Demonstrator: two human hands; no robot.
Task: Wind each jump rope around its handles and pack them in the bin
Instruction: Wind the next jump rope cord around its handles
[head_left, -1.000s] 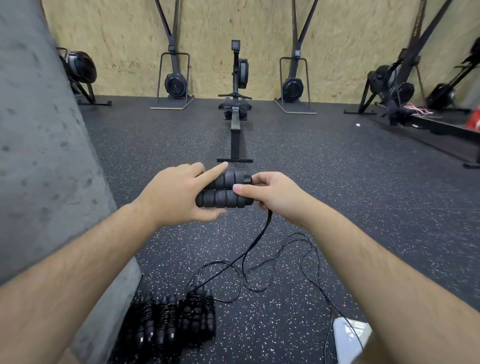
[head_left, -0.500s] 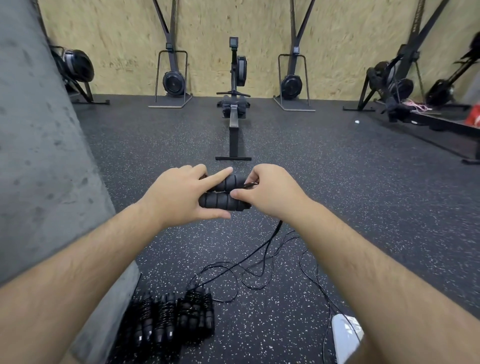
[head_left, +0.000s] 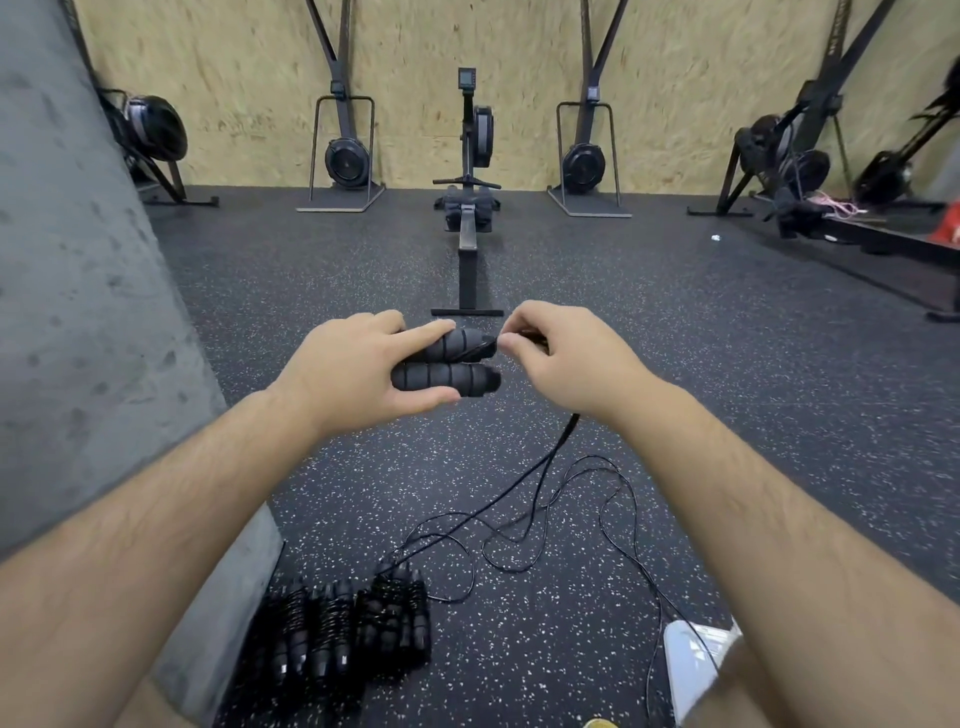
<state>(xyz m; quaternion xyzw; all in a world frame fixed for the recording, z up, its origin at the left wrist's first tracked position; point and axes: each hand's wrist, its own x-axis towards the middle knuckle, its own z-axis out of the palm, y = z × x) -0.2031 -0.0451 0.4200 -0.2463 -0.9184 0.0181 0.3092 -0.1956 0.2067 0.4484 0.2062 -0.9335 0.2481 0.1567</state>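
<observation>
Head-worn view, forward and down

Two hands in view: left hand (head_left: 353, 374), right hand (head_left: 566, 358). Two foam handles (head_left: 447, 375) held together. One loose rope (head_left: 540, 499). One rowing machine (head_left: 470, 208) on the floor.

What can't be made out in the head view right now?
- Head view: inner ends of the two black foam handles, covered by the left hand.
- Head view: thin black rope where the right hand pinches it, hidden by curled fingers.
- Head view: count of wound black jump ropes on the floor, dark and overlapping.
- Head view: pale object, cut off by the right forearm; identity unclear.
</observation>
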